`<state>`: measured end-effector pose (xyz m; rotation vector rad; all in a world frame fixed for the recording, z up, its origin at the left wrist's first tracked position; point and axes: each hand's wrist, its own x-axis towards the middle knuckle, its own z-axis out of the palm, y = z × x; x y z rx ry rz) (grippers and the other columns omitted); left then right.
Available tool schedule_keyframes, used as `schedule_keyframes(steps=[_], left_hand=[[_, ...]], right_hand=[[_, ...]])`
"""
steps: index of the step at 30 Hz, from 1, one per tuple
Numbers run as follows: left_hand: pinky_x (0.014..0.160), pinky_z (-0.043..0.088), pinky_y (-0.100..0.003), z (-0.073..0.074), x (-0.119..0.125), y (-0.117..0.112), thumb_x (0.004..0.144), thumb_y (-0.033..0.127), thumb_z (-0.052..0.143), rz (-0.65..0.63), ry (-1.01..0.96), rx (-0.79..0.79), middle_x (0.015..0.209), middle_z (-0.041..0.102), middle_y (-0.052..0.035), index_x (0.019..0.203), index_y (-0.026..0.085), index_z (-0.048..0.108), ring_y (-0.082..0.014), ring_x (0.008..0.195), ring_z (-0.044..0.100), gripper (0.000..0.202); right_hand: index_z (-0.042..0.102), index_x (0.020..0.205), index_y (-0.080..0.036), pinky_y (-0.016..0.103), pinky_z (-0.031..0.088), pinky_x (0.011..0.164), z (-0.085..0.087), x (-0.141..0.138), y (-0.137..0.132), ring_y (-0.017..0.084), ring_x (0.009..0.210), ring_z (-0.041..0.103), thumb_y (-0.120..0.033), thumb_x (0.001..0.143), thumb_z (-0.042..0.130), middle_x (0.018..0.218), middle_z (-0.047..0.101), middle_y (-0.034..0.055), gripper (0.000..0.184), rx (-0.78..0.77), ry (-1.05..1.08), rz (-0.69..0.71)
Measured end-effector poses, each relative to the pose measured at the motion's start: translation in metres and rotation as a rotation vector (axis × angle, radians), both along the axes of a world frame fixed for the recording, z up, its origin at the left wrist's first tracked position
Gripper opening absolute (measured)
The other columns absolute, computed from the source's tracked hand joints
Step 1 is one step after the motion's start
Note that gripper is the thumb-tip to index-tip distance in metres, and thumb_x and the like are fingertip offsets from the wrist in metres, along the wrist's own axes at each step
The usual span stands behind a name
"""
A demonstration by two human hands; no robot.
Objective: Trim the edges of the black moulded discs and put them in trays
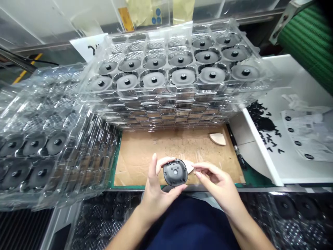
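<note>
Left stack [87,156]: clear trays, dark round parts in the pockets. Left hand [156,196]: thumb and fingers curved around the rim of one black part [175,173], held above the cardboard [140,146], studded face up. Rear stack [169,114]: clear trays behind the cardboard, similar parts on top, knobs upward. White wedge [189,167]: at the black part's right edge; contact cannot be told. Right hand [218,184]: thumb and forefinger pinching that wedge. Second wedge [218,139]: flat on cardboard. White bin [258,147]: black scraps [264,123], printed bag [309,133]. Green hose [307,38]: above the bin.
</note>
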<state>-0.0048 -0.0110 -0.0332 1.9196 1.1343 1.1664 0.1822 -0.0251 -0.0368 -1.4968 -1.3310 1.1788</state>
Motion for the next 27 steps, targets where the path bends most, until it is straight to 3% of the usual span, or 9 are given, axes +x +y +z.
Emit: schedule_keyframes(steps=[4, 8, 12, 19, 27], left_hand=[[0.098, 0.043, -0.038, 0.003, -0.002, -0.006, 0.072, 0.023, 0.073, -0.031, -0.076, -0.102, 0.117, 0.057, -0.009, 0.146, 0.028, -0.001, -0.0202, 0.111, 0.055, 0.105], [0.099, 0.04, -0.042, 0.007, -0.006, -0.01, 0.075, 0.041, 0.067, -0.06, -0.169, -0.354, 0.112, 0.058, -0.0055, 0.145, 0.032, 0.0, -0.0209, 0.106, 0.056, 0.097], [0.099, 0.037, -0.04, 0.012, -0.008, -0.01, 0.076, 0.05, 0.063, -0.128, -0.206, -0.504, 0.11, 0.059, -0.0045, 0.145, 0.031, 0.0, -0.0209, 0.105, 0.056, 0.096], [0.097, 0.038, -0.035, 0.022, -0.005, -0.007, 0.074, 0.058, 0.061, -0.219, -0.268, -0.644, 0.107, 0.061, -0.0059, 0.145, 0.022, 0.0, -0.0213, 0.103, 0.057, 0.101], [0.098, 0.034, -0.039, 0.018, -0.002, -0.008, 0.071, 0.055, 0.066, -0.324, -0.356, -0.784, 0.107, 0.06, -0.0039, 0.143, 0.029, 0.004, -0.0236, 0.105, 0.057, 0.099]], right_hand=[[0.065, 0.103, -0.029, 0.023, 0.049, 0.072, 0.018, -0.002, 0.003, 0.012, 0.076, 0.061, -0.026, 0.082, 0.061, 0.085, 0.068, -0.0011, 0.021, -0.044, 0.185, 0.073], [0.07, 0.091, -0.029, 0.025, 0.045, 0.073, 0.03, -0.003, 0.012, 0.012, 0.073, 0.057, -0.023, 0.079, 0.066, 0.081, 0.064, -0.0023, 0.014, -0.139, 0.267, 0.261], [0.071, 0.089, -0.027, 0.026, 0.042, 0.071, 0.037, -0.002, 0.018, 0.012, 0.071, 0.054, -0.026, 0.078, 0.069, 0.076, 0.064, -0.0021, 0.011, -0.195, 0.303, 0.371], [0.072, 0.087, -0.024, 0.025, 0.043, 0.067, 0.041, -0.001, 0.018, 0.011, 0.068, 0.053, -0.03, 0.076, 0.073, 0.077, 0.066, -0.0011, 0.013, -0.206, 0.359, 0.357], [0.072, 0.083, -0.023, 0.02, 0.046, 0.064, 0.038, 0.001, 0.017, 0.01, 0.07, 0.061, -0.027, 0.07, 0.078, 0.073, 0.068, -0.0019, 0.014, -0.298, 0.551, 0.368]])
